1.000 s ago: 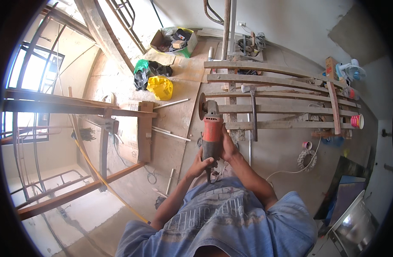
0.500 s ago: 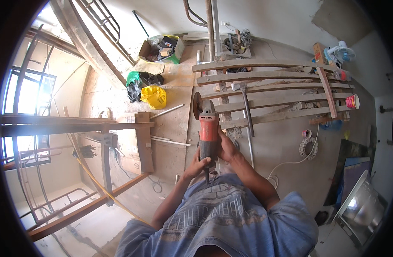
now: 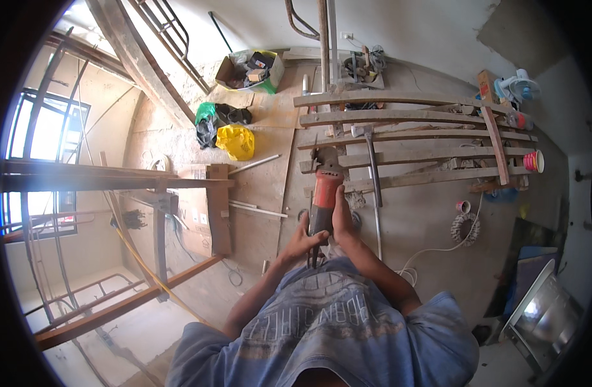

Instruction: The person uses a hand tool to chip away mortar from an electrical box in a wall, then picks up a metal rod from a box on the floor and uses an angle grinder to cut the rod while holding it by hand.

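Note:
An angle grinder point(image 3: 327, 188) with a red front body and dark rear grip is held in front of my chest, its head pointing away from me. My left hand point(image 3: 302, 241) is closed round the dark rear part from the left, thumb across the top. Along the right side, my right hand point(image 3: 343, 220) grips the body, its fingers partly hidden underneath. The disc at the far end shows almost edge-on. Just beyond the head lie several long wooden beams point(image 3: 399, 118). A hammer point(image 3: 371, 161) rests across them to the right of the grinder.
At the left stand a cardboard box point(image 3: 196, 222) and wooden and metal framing. Farther off are a yellow bag point(image 3: 236, 142) and a box of odds and ends point(image 3: 268, 80). To the right are a coiled ring point(image 3: 465, 226), a cable, a blue fan point(image 3: 520, 87) and a floodlight-like metal fixture point(image 3: 542, 313).
Both hands have turned and tilted the grinder; its disc has gone from a broad oval to nearly edge-on. The tool's head sits slightly farther right against the beams.

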### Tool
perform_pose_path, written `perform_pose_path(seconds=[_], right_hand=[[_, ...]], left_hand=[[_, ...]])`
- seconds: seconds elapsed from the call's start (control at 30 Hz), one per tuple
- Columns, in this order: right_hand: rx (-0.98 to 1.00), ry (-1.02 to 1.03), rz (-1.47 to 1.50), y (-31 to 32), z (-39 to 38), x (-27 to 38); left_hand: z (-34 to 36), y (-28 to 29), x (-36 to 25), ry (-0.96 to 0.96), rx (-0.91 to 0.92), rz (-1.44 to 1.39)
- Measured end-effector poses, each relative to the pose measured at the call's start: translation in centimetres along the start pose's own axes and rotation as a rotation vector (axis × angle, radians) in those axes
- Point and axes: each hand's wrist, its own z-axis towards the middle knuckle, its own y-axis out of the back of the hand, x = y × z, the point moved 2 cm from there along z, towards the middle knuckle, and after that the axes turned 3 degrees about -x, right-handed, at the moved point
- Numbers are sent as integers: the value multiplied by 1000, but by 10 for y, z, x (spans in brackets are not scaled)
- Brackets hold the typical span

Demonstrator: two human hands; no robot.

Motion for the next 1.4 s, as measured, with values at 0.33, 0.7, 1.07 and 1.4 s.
perform_pose_path(seconds=[0.33,0.7,1.07,1.4], right_hand=[[62,160,-309,68,18,31],[215,-67,-515,102,29,35],[368,-166,-638,89,64,14],[566,-3,-939,37,95,3]], left_hand=[[17,-16,48,78,-121,-64],[80,-26,99,47,-298,-595],[79,-25,130,0,-412,-795],[87,-29,145,-73,-454,-928]])
